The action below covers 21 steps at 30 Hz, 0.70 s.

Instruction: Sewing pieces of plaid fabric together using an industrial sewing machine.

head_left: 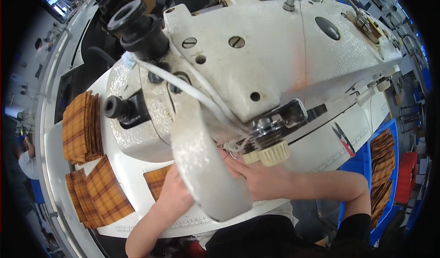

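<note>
A white industrial sewing machine (275,52) fills the centre, a grey-white cord looped over it. My left hand (176,189) is beside an orange plaid fabric piece (156,180), its fingers largely hidden behind the machine's curved front arm (201,175). My right hand (263,182) reaches under the head toward the needle area, below a cream knob (273,154). Some of its fingertips show there; the front arm covers the rest, so what either hand holds is hidden.
Plaid piles (80,125) (105,194) lie left on the white table (123,221). Red-handled scissors (343,141) lie right, beside a blue bin (362,162) of plaid pieces. A red container (405,175) stands beyond. Other people (27,159) work at far left.
</note>
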Motion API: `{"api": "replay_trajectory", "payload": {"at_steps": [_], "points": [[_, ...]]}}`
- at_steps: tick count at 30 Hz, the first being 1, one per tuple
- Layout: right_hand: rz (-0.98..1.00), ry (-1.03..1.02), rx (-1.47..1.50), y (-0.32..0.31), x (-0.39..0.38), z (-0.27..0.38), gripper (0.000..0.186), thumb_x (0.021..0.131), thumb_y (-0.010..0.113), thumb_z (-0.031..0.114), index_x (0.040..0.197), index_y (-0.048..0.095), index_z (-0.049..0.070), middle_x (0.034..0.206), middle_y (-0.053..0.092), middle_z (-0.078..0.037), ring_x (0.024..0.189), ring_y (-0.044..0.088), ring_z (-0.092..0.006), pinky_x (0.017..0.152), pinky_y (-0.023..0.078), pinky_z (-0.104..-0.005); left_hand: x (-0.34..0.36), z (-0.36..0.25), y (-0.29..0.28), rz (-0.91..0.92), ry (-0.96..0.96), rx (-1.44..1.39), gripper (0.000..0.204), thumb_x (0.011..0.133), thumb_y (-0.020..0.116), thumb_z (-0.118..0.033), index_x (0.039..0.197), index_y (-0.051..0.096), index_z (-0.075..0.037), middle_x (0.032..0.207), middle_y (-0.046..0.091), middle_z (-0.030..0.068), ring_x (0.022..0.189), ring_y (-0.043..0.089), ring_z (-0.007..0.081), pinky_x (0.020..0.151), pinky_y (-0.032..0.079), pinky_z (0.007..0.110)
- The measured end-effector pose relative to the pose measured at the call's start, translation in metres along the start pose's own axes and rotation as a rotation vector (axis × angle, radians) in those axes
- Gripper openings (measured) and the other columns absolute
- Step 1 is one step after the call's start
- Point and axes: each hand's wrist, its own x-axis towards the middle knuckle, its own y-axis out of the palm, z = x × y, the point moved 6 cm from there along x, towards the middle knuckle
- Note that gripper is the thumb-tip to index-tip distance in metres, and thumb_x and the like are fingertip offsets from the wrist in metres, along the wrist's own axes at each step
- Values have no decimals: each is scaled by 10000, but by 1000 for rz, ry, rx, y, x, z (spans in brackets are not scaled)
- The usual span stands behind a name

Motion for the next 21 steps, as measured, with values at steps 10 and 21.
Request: {"api": "replay_trajectory", "payload": {"at_steps": [10, 21], "points": [[-62, -136, -58, 9, -5, -2, 350, 881, 635, 333, 904, 693, -11, 813, 629, -89, 969, 607, -274, 897, 447, -393, -11, 10, 22, 47, -67, -20, 460, 879, 665, -39, 1330, 577, -7, 1335, 591, 135, 1211, 573, 299, 1036, 450, 409], [-62, -67, -166, 2, 9, -18, 365, 854, 648, 335, 654, 661, 30, 757, 622, -98, 983, 565, -288, 925, 453, -410, -8, 36, 30, 100, -59, 24, 329, 902, 670, -127, 1222, 636, -61, 1051, 647, 114, 983, 642, 252, 906, 499, 389]]}}
